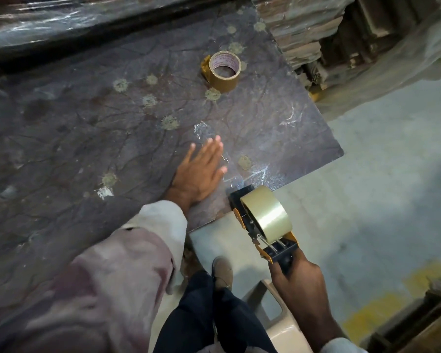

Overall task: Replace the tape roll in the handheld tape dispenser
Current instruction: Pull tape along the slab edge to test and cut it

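Observation:
My right hand (pixel 297 278) grips the black handle of an orange and black tape dispenser (pixel 267 240), held over the floor just off the table's near corner. A full roll of clear tape (pixel 266 215) sits on its spool. My left hand (pixel 201 171) lies flat on the dark table (pixel 87 138), fingers spread, holding nothing. Farther back on the table lies a nearly used-up brown tape roll (pixel 224 71), mostly cardboard core, tilted on its side.
The table is wrapped in plastic film with pale flower marks. Stacked boards (pixel 313 36) stand at the back right. A beige plastic stool (pixel 278 314) is under my right arm, and grey floor (pixel 382 174) with yellow paint lies to the right.

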`<control>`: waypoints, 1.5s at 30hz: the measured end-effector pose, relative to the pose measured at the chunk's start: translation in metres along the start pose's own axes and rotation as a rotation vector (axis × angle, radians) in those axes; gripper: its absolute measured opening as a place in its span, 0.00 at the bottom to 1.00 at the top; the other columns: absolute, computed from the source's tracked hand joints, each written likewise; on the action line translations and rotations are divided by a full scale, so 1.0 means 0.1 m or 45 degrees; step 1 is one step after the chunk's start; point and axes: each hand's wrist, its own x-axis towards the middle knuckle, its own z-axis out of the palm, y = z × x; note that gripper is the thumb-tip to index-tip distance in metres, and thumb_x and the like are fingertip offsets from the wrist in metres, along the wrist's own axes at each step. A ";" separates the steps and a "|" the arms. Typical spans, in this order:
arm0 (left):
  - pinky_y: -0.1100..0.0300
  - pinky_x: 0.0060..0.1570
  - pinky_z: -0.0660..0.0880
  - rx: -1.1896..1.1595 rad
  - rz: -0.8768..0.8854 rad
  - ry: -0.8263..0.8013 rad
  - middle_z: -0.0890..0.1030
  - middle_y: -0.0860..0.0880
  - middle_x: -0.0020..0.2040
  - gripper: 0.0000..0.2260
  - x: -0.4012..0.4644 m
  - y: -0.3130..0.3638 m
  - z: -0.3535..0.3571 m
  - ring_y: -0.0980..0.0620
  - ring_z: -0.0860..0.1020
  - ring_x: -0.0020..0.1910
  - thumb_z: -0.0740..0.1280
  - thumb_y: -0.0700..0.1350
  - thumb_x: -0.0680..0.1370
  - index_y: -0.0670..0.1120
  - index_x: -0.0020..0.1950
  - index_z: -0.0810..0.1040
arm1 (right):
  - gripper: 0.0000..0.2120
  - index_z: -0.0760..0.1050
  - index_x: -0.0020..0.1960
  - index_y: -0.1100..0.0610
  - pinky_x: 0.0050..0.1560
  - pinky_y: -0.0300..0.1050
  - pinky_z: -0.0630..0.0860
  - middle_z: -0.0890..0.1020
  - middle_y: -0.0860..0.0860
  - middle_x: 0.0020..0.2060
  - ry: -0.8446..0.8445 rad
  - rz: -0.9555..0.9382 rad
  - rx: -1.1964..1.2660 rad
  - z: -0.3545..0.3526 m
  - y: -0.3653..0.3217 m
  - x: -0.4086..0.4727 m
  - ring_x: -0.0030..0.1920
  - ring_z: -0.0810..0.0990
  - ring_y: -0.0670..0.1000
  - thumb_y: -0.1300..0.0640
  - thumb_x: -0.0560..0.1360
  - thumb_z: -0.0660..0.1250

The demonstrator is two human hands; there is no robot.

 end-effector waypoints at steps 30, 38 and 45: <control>0.45 0.79 0.44 0.154 -0.346 -0.161 0.43 0.38 0.82 0.54 -0.14 0.81 0.03 0.40 0.45 0.82 0.64 0.72 0.73 0.38 0.81 0.42 | 0.09 0.78 0.40 0.65 0.31 0.50 0.80 0.80 0.57 0.22 -0.372 0.238 0.412 -0.16 0.30 0.37 0.21 0.77 0.56 0.60 0.71 0.73; 0.42 0.79 0.47 0.214 -0.371 -0.173 0.48 0.38 0.82 0.55 -0.10 0.82 -0.04 0.40 0.50 0.82 0.65 0.73 0.70 0.40 0.81 0.47 | 0.08 0.73 0.36 0.61 0.27 0.46 0.76 0.77 0.56 0.20 -0.377 0.227 0.395 -0.16 0.35 0.42 0.20 0.75 0.57 0.63 0.69 0.72; 0.40 0.79 0.46 0.230 -0.375 -0.209 0.47 0.37 0.82 0.56 -0.10 0.84 -0.08 0.40 0.48 0.82 0.66 0.73 0.69 0.40 0.81 0.45 | 0.08 0.73 0.37 0.60 0.23 0.41 0.72 0.78 0.56 0.23 -0.365 0.169 0.250 -0.27 0.32 0.43 0.18 0.75 0.55 0.62 0.71 0.71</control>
